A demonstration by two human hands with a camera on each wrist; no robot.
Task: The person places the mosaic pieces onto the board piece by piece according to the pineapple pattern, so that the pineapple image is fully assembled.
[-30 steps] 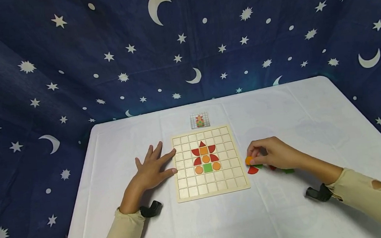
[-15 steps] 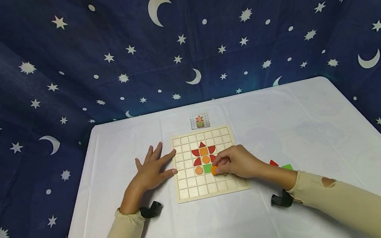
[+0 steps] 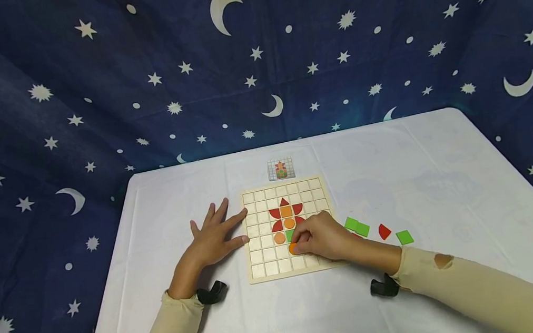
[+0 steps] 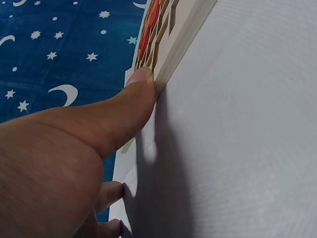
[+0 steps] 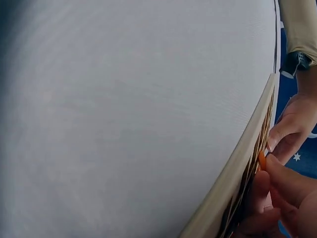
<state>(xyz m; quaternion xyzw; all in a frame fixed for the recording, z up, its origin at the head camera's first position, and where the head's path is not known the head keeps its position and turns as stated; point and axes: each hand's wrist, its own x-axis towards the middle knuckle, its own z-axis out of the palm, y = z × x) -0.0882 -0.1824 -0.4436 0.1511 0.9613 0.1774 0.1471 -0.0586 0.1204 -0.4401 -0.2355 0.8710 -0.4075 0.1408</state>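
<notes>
A wooden grid board (image 3: 262, 254) lies on the table, bearing a figure of flat pieces: a red triangle (image 3: 284, 202), red quarter-circles (image 3: 275, 214), an orange square (image 3: 286, 211), orange discs (image 3: 279, 238) and a green square (image 3: 289, 235). My right hand (image 3: 322, 238) pinches another orange disc (image 3: 293, 249) between thumb and fingertips, at the cell just below the green square. It hides the board's right part. My left hand (image 3: 218, 238) lies spread on the cloth, thumb and one fingertip at the board's left edge; the left wrist view shows its thumb (image 4: 129, 106) touching that edge.
Beyond the board lies a small pattern card (image 3: 280, 169) with a similar figure. Right of the board are loose green squares (image 3: 404, 237) and a red quarter-circle (image 3: 384, 231), partly behind the right forearm. White cloth (image 3: 214, 329) covers the table; a starry blue curtain (image 3: 220, 75) hangs behind.
My right hand has carried an orange disc left from the loose pieces onto the board, then slightly left and nearer me, to below the green square. My left hand has stayed in place.
</notes>
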